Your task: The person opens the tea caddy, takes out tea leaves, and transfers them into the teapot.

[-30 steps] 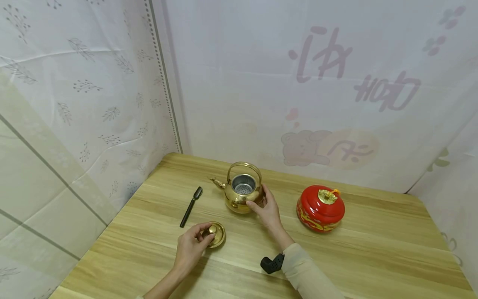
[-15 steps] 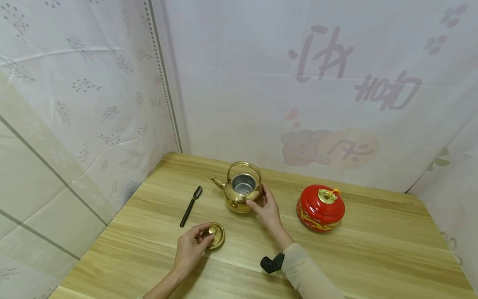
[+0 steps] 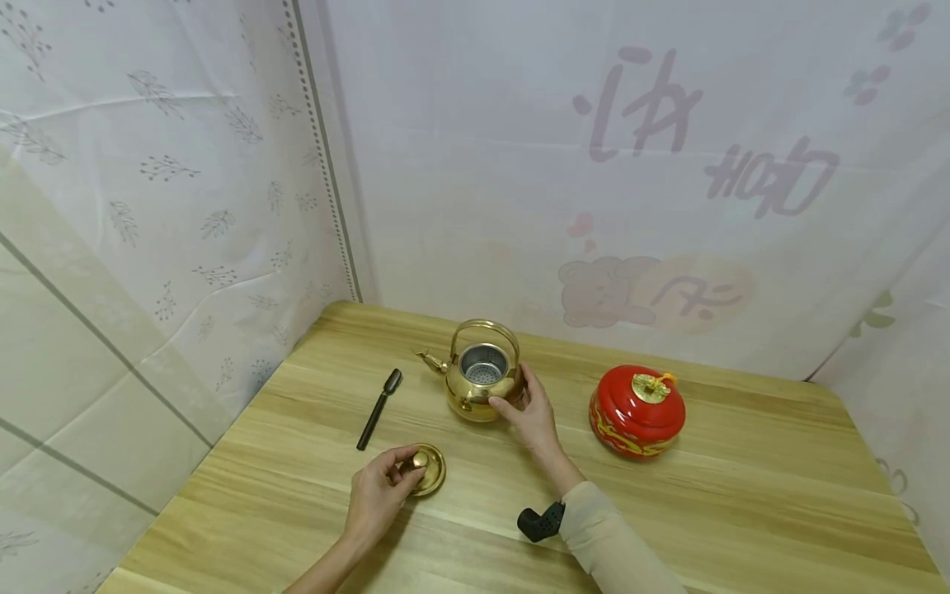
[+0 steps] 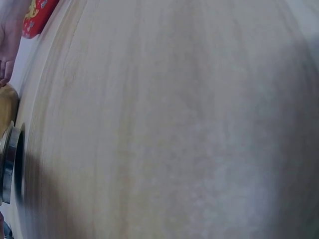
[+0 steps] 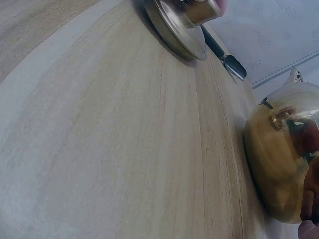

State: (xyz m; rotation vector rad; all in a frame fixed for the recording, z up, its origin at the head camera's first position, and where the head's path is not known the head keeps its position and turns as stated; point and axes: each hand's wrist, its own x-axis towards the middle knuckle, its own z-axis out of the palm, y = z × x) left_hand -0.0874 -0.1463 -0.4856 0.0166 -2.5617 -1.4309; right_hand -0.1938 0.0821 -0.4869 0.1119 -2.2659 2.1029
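In the head view my left hand pinches the round knob of a brass lid between thumb and fingertips, low over the table. Both wrist views show the lid's rim close to the wood with a shadow beneath it. My right hand grips the right side of a shiny brass teapot, thumb in front and fingers behind. The pot stands upright and uncovered, its arched handle raised, spout to the left. Inside its mouth sits a perforated metal strainer. The right wrist view shows the pot's rounded body.
A dark tea scoop lies left of the teapot. To the right stands a red lidded jar with gold dragon decoration and a yellow cord on top. A black device sits at my right wrist. Patterned curtains border the wooden table.
My left hand has shifted the lid very slightly toward me. My right hand and the teapot keep their places; the head view tilts a touch.
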